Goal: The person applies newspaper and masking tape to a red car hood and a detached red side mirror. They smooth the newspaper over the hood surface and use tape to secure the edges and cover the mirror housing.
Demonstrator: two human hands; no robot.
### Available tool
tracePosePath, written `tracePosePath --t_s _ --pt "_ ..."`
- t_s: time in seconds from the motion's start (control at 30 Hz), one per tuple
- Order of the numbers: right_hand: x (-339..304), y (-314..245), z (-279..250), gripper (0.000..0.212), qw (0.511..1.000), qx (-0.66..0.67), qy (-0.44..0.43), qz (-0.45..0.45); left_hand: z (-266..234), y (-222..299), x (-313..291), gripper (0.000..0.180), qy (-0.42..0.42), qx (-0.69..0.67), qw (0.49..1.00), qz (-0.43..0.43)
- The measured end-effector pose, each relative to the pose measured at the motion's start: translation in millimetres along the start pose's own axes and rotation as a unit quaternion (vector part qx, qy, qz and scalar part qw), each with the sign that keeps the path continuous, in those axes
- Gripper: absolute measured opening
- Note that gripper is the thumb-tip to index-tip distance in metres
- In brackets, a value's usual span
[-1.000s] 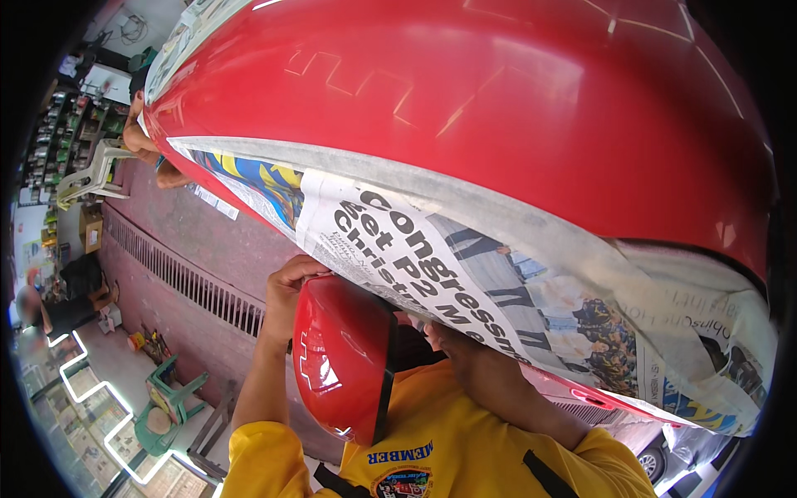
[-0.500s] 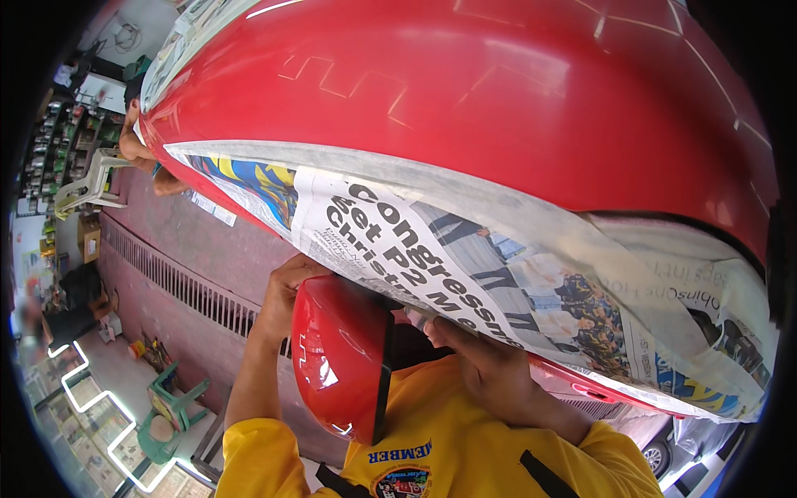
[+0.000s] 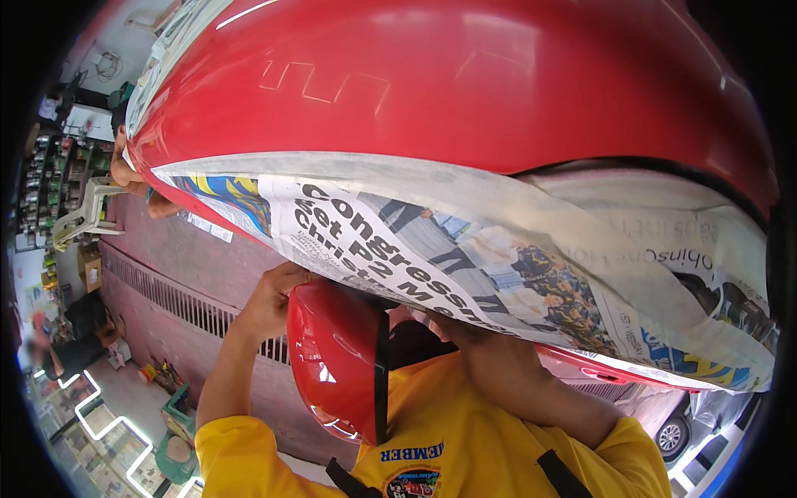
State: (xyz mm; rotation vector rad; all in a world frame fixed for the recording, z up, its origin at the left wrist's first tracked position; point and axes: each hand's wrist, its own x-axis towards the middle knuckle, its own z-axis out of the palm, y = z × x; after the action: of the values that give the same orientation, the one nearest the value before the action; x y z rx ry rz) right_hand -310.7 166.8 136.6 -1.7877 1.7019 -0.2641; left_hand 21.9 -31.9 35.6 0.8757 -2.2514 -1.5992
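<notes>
- The paper (image 3: 440, 249), thin, matt and printed, is lying as one long tapering sheet along the side of the car (image 3: 415, 91), its lower edge reaching just above the mirror (image 3: 332, 365)
- A pale, cloudy band of tape (image 3: 332, 163) is bordering the paper's upper edge in a smooth curve
- The car is bulging above it in hard, glossy red, catching thin angular streaks of light
- The mirror is jutting out below the paper, a rounded, shiny red shell with a straight black edge down its right side
- The left hand (image 3: 276, 302) is bending in at the paper's lower edge, beside the mirror's upper left; its fingers are curling out of sight, so I cannot tell their spread or hold
- The right hand (image 3: 469, 334) is going under the paper to the right of the mirror; its fingers are mostly hiding there, spread and hold impossible to tell
- The shirt (image 3: 506, 415) is creasing softly, yellow cloth below the hands
- A slotted grate (image 3: 191, 310) is crossing the dull reddish floor (image 3: 158, 241)
</notes>
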Motion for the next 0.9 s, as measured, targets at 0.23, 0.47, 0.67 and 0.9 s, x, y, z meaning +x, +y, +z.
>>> tracePosePath --t_s 0.23,0.47,0.67,0.9 --pt "-5.6 13.6 30.8 0.047 0.998 0.004 -0.017 0.054 -27.6 8.1 16.4 0.031 -0.145 -0.004 0.986 -0.087" --pt "8.1 -0.4 8.4 0.044 0.996 0.04 -0.049 0.067 -23.8 8.5 22.8 0.025 -0.158 -0.007 0.983 -0.097" --pt "-4.1 4.2 4.0 0.046 0.999 0.03 -0.005 0.019 -16.6 -0.9 4.6 0.029 -0.057 -0.011 0.988 -0.14" --pt "-15.9 8.3 11.1 0.035 0.987 0.146 0.061 0.025 12.6 -24.3 -11.3 0.039 0.025 -0.134 0.99 -0.023"
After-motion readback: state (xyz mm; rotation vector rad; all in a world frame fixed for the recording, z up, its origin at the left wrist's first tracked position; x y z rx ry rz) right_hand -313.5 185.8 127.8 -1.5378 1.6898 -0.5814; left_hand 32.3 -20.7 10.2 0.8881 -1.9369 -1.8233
